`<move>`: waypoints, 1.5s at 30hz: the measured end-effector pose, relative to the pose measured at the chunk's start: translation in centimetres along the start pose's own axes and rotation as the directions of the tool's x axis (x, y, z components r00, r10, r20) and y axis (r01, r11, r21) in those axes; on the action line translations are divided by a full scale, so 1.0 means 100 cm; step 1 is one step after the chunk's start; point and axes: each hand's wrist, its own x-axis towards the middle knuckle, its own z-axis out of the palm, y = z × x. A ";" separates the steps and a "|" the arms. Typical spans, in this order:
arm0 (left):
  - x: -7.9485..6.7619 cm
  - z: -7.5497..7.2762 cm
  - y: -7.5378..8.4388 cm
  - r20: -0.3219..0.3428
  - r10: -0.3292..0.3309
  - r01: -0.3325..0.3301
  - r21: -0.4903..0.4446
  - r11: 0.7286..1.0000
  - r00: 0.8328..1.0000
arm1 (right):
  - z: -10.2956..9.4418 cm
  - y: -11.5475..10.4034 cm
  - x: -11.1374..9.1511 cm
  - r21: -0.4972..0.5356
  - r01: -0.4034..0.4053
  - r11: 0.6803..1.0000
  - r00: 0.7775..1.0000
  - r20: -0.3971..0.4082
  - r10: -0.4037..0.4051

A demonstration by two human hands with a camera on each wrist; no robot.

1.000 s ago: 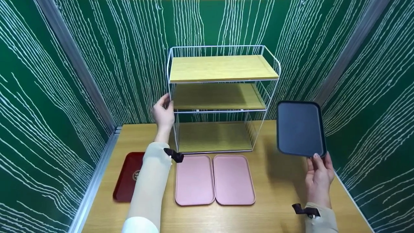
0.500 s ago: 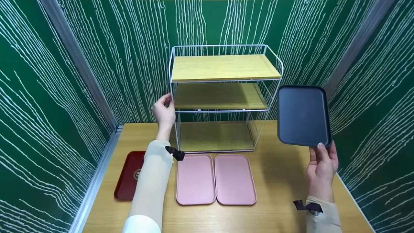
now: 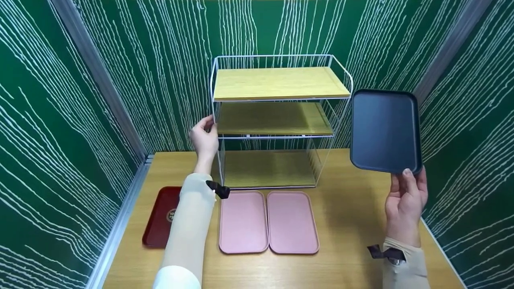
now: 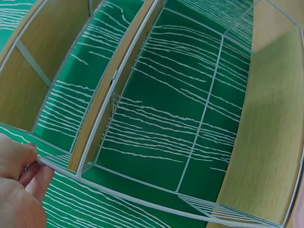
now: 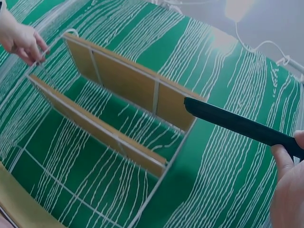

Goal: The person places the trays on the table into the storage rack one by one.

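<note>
My right hand (image 3: 406, 200) pinches the lower right corner of a black tray (image 3: 385, 130), thumb on its upper face, and holds it raised beside the rack's right side. In the right wrist view the black tray (image 5: 237, 124) appears edge-on. My left hand (image 3: 204, 138) grips the left front upright of a white wire rack (image 3: 277, 137) between thumb and fingers, at the height of its middle shelf. The left wrist view shows the left hand (image 4: 21, 180) pinching the wire (image 4: 57, 165). All three wooden shelves, including the top shelf (image 3: 281, 83), are bare.
Two pink trays (image 3: 243, 222) lie side by side on the wooden table (image 3: 345, 257) in front of the rack. A dark red tray (image 3: 158, 220) with a round gold mark lies at left, partly behind my left forearm. Green walls with white streaks (image 3: 120, 80) enclose the table.
My right hand has lifted the black tray higher, toward the level of the upper shelves, and slightly to the right. My left hand keeps its hold on the rack.
</note>
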 end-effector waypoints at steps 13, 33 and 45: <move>0.001 -0.001 0.001 0.008 -0.015 0.015 0.025 1.000 1.000 | 0.016 0.007 -0.012 0.025 0.004 1.000 0.999 0.035 -0.005; 0.000 -0.001 0.001 0.001 0.011 -0.011 0.041 0.999 1.000 | 0.058 0.074 -0.033 0.018 0.021 1.000 0.977 0.211 -0.024; 0.000 -0.002 0.001 -0.005 -0.001 0.001 0.033 0.999 1.000 | 0.075 0.127 -0.060 -0.107 -0.047 0.993 0.968 0.239 0.071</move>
